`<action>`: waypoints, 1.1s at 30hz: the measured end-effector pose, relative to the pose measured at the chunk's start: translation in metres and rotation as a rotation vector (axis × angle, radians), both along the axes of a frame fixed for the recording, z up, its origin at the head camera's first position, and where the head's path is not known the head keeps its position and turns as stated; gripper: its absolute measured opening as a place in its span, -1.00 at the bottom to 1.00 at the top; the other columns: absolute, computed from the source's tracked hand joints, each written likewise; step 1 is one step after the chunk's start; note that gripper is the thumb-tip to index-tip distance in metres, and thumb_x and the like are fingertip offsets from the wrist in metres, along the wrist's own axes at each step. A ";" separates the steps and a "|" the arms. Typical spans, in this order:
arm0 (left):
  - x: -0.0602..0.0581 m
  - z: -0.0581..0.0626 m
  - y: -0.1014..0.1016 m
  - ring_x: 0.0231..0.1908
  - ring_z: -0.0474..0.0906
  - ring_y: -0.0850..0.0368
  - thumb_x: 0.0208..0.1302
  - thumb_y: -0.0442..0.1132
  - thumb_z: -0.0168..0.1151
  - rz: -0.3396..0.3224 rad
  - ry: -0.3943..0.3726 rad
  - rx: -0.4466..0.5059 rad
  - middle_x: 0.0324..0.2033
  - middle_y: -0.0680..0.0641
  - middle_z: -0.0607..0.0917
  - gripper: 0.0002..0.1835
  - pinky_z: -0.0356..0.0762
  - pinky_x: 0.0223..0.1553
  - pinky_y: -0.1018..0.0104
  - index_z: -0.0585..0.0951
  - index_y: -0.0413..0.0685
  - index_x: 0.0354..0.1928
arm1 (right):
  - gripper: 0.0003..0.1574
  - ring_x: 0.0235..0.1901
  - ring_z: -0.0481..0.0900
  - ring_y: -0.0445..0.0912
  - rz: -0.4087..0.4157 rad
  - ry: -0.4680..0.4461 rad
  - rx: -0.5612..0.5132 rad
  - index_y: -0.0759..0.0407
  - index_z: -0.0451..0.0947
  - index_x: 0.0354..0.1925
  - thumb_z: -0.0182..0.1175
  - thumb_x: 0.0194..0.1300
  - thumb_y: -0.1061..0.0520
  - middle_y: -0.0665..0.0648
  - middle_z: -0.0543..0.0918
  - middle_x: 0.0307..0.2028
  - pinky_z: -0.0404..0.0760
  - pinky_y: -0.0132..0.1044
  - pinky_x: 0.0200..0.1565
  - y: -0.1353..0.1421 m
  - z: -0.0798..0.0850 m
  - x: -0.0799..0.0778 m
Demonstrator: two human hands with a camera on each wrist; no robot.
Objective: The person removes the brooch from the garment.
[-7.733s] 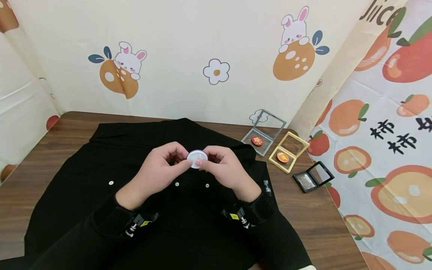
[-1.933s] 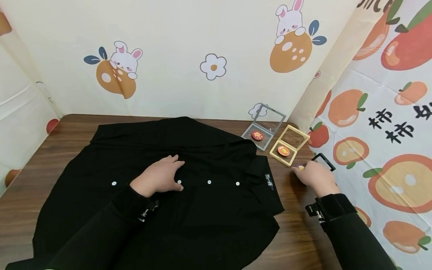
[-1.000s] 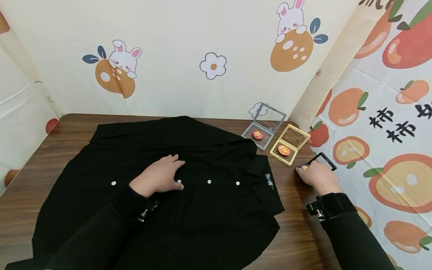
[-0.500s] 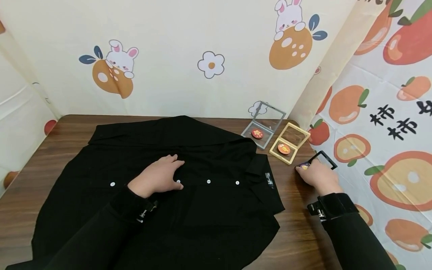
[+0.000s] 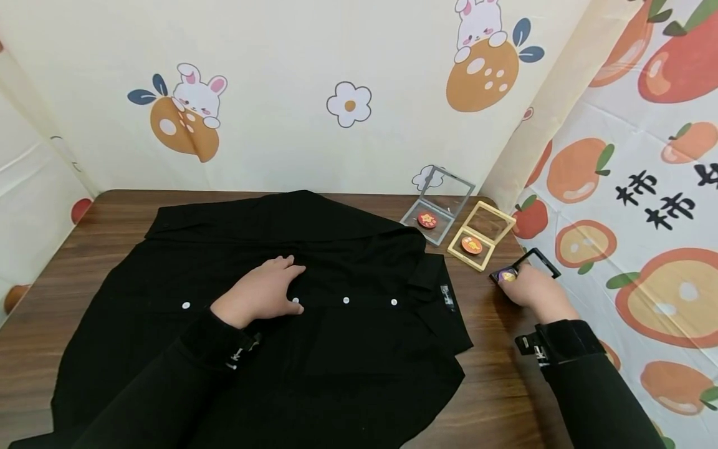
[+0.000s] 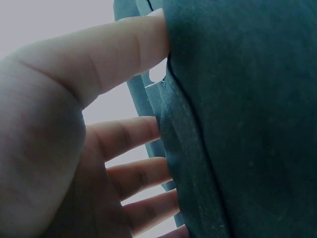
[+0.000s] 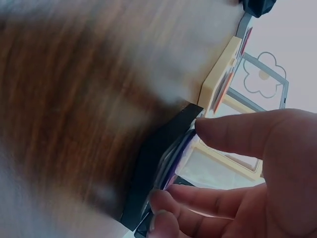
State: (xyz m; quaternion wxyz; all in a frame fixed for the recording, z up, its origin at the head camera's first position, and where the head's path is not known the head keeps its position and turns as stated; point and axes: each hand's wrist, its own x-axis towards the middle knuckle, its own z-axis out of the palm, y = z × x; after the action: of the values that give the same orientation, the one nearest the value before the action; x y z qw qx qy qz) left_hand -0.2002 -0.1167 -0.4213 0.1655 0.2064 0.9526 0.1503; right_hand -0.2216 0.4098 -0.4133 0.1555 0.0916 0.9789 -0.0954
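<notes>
A black shirt [image 5: 342,355] with several white buttons lies spread over the table. My left hand [image 5: 263,290] rests on its button placket, thumb beside one white button [image 6: 158,72], fingers spread and relaxed. At the right, a small black case [image 5: 496,278] stands with its lid [image 5: 543,262] raised. A round purple badge [image 5: 507,275] with a yellow picture lies in its base. My right hand [image 5: 533,290] is at this badge; in the right wrist view, the thumb and curled fingertips [image 7: 163,201] span its opposite edges. The palm hides part of the case.
Behind the black case stand a yellow case [image 5: 477,259] with an orange badge [image 5: 472,245] and a grey case [image 5: 412,215] with a red badge [image 5: 427,220], both lids raised. Patterned cloth walls [image 5: 269,125] border the wooden table [image 5: 493,380] at the back and sides.
Both hands earlier held a white-backed round badge over the shirt. The right hand then went to the black case; just now it shifts slightly right, uncovering more of the purple badge. The left hand stays on the shirt.
</notes>
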 end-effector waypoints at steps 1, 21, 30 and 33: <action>0.000 0.000 0.000 0.50 0.07 -0.42 0.25 0.03 0.48 0.000 0.000 0.001 0.51 -0.41 0.20 -0.14 0.10 0.43 -0.30 0.39 -0.20 0.49 | -0.05 -0.08 0.54 0.40 -0.004 0.001 0.003 0.71 0.13 0.35 0.05 0.45 -0.11 0.69 0.44 0.09 0.55 0.29 -0.10 0.000 0.000 0.000; 0.009 -0.004 -0.005 0.51 0.05 -0.38 0.28 0.03 0.45 0.018 0.011 0.001 0.53 -0.38 0.18 -0.14 0.11 0.44 -0.28 0.36 -0.20 0.51 | 0.07 -0.14 0.54 0.38 -0.079 0.002 0.016 0.71 -0.04 0.39 0.11 0.47 -0.14 0.70 0.41 0.01 0.57 0.19 -0.23 -0.022 0.002 0.011; 0.035 0.018 -0.024 0.50 0.06 -0.40 0.33 0.04 0.41 0.056 0.137 0.032 0.52 -0.39 0.20 -0.15 0.09 0.42 -0.33 0.34 -0.24 0.51 | 0.04 -0.08 0.59 0.38 0.056 0.229 -0.054 0.62 0.12 0.40 0.17 0.48 -0.22 0.62 0.48 0.09 0.58 0.16 -0.26 -0.074 0.008 0.034; 0.044 0.025 -0.030 0.51 0.05 -0.38 0.35 0.10 0.38 0.075 0.187 0.055 0.52 -0.38 0.20 -0.15 0.03 0.44 -0.33 0.34 -0.23 0.51 | 0.01 0.08 0.50 0.43 0.103 0.311 -0.095 0.57 0.15 0.43 0.17 0.49 -0.22 0.61 0.41 0.21 0.54 0.27 -0.05 -0.094 0.014 0.044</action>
State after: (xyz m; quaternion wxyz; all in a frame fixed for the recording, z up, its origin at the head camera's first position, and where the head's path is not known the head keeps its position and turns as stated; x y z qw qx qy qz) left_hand -0.1563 -0.1471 -0.3961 0.0644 0.1883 0.9664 0.1626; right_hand -0.1779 0.3153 -0.3997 0.0109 0.0178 0.9890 -0.1463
